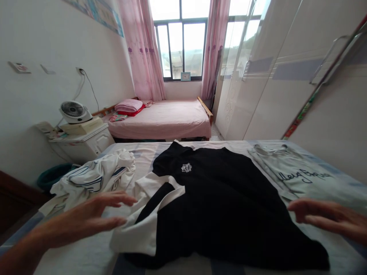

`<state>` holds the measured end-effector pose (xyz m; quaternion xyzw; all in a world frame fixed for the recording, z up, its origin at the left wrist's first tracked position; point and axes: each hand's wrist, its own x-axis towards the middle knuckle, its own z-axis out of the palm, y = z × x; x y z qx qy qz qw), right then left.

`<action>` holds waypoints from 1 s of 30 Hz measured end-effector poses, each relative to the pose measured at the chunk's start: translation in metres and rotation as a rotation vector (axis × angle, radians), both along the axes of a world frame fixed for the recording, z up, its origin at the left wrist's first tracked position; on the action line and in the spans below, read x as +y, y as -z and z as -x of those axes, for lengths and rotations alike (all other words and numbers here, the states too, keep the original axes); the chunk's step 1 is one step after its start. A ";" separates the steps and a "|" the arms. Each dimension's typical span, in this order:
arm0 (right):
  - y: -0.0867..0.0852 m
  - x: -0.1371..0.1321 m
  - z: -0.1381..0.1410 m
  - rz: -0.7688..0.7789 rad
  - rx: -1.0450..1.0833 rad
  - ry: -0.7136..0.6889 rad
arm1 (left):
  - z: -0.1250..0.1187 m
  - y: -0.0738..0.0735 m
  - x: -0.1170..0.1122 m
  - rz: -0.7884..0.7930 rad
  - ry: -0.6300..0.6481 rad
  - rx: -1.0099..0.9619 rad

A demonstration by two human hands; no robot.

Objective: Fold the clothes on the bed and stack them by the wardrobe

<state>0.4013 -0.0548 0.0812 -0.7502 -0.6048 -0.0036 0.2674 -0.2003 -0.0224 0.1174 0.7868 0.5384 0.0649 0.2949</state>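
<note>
A black T-shirt [218, 198] with a small white emblem lies spread out on the bed in front of me. Its white sleeve [143, 233] sits folded on the left side, with a black stripe showing inside. My left hand [94, 214] hovers near that sleeve, fingers apart and nothing in them. Off the shirt's right edge is my right hand [327, 215], also empty, with thumb and fingers parted. A crumpled white garment [97, 173] with dark blue lines rests to the left. On the right lies a folded pale grey shirt [298, 172] with dark script lettering.
Beneath the clothes is a bed with a pale blue and white sheet [143, 149]. Beyond it stands a second bed with a pink cover [172, 122]. A nightstand [88, 143] bearing a fan [75, 110] is at left; a white wardrobe [258, 99] lines the right.
</note>
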 end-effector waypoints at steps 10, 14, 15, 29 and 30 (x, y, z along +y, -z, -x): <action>0.040 0.108 0.011 0.348 0.059 -0.031 | -0.046 0.060 0.132 -0.221 -0.424 -0.044; 0.055 0.131 0.014 0.376 -0.050 0.019 | -0.051 0.069 0.134 -0.035 -0.409 -0.244; 0.059 0.134 0.016 0.375 -0.072 0.025 | -0.051 0.068 0.132 0.003 -0.392 -0.291; 0.072 0.136 0.021 0.279 -0.126 0.166 | -0.045 0.077 0.123 -0.280 -0.450 0.152; 0.069 0.136 0.023 0.279 -0.154 0.178 | -0.044 0.079 0.124 -0.274 -0.436 0.227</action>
